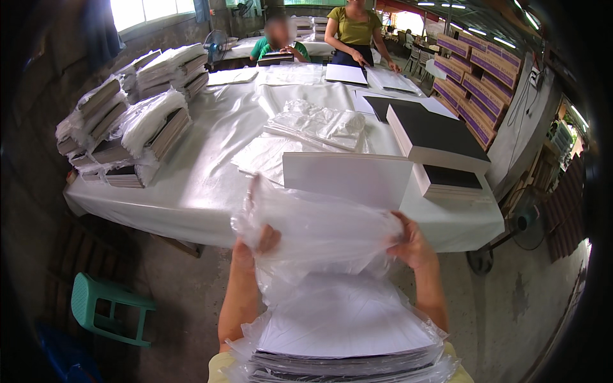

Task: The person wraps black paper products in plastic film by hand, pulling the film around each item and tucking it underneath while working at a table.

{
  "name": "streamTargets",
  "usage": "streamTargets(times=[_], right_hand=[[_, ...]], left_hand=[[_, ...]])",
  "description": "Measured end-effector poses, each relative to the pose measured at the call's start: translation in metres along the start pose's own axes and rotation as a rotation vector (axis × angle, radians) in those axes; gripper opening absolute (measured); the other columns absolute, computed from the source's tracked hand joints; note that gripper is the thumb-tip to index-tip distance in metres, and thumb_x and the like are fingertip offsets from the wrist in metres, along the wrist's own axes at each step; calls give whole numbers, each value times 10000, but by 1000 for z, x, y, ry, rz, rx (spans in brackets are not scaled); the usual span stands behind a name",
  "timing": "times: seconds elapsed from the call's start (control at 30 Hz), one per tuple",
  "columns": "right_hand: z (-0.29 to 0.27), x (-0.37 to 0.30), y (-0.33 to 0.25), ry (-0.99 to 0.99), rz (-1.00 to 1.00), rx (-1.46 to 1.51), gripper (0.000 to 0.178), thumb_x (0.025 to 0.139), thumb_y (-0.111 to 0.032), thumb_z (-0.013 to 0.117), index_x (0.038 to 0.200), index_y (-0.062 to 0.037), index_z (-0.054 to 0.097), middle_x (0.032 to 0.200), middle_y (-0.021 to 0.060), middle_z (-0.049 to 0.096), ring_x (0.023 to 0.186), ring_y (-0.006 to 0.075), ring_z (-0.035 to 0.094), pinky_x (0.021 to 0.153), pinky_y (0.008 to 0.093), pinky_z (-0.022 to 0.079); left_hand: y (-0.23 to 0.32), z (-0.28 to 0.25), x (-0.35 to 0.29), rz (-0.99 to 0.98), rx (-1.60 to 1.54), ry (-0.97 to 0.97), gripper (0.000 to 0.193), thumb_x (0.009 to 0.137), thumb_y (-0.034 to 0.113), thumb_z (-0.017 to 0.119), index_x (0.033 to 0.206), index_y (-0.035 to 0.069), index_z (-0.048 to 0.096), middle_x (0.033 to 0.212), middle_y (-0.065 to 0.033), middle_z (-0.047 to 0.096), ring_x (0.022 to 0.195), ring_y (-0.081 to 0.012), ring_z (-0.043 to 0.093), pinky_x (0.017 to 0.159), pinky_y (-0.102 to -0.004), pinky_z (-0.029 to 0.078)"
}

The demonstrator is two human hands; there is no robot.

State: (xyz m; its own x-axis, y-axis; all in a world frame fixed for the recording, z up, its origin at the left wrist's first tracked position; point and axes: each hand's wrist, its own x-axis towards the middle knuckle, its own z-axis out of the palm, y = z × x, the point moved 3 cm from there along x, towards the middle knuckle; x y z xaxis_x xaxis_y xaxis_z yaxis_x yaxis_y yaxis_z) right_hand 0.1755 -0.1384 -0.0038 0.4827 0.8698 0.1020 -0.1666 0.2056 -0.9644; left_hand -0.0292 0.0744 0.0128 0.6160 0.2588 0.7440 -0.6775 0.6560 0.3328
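Observation:
Between my two hands a clear plastic bag is stretched out in front of me. My left hand is closed on the bag's left side, its fingers curled and partly behind the film. On the right side, my right hand pinches the bag's edge between thumb and fingers. Just beyond the bag rises a white board; its lower part is hidden by the plastic, and I cannot tell whether it is inside. Close to my body lies a stack of white sheets or boards wrapped in loose clear plastic.
A table with a white cover holds plastic-wrapped stacks at left, loose plastic bags mid-table, and black-topped stacks at right. Two people work at the far side. Cartons are piled at right; a green stool stands lower left.

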Motion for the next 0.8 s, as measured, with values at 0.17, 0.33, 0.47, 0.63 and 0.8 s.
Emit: streamTargets(times=[0.17, 0.33, 0.47, 0.63, 0.8], right_hand=[[-13, 4, -26, 158, -77, -112, 539, 580, 166, 510, 1070, -56, 513, 751, -10, 481, 633, 63, 482, 611, 198, 472], [-20, 9, -19, 457, -330, -1090, 569, 561, 184, 488, 1056, -94, 539, 733, 34, 440, 600, 135, 443, 581, 224, 453], [-8, 27, -24, 634, -555, -1170, 644, 566, 182, 511, 1135, -121, 507, 900, 80, 429, 718, 225, 490, 625, 309, 459], [-16, 55, -46, 667, -663, -1309, 673, 623, 123, 595, 1220, -156, 457, 1025, 105, 397, 887, 267, 500, 643, 343, 453], [-19, 55, -44, 627, -602, -1274, 631, 649, 51, 656, 1219, -145, 468, 1017, 103, 399, 859, 237, 483, 570, 314, 427]], left_hand=[[11, -14, -14, -600, 1100, 501, 564, 593, 65, 747, 1101, 45, 503, 821, -21, 583, 663, -82, 494, 567, -222, 421], [-5, -22, 0, -470, 1614, 664, 511, 586, -82, 643, 1062, 39, 504, 872, -68, 569, 702, -162, 535, 669, -295, 446], [-9, -24, 24, 143, 2105, 484, 730, 547, -151, 519, 1213, 137, 438, 943, -116, 451, 621, -312, 535, 554, -393, 438], [-5, -33, 59, -17, 2194, 415, 790, 534, -158, 501, 1236, 198, 445, 1012, -94, 410, 566, -271, 527, 492, -369, 427], [-5, -38, 41, 99, 2179, 359, 801, 527, -160, 519, 1229, 221, 458, 1066, -72, 413, 578, -260, 540, 485, -348, 444]])
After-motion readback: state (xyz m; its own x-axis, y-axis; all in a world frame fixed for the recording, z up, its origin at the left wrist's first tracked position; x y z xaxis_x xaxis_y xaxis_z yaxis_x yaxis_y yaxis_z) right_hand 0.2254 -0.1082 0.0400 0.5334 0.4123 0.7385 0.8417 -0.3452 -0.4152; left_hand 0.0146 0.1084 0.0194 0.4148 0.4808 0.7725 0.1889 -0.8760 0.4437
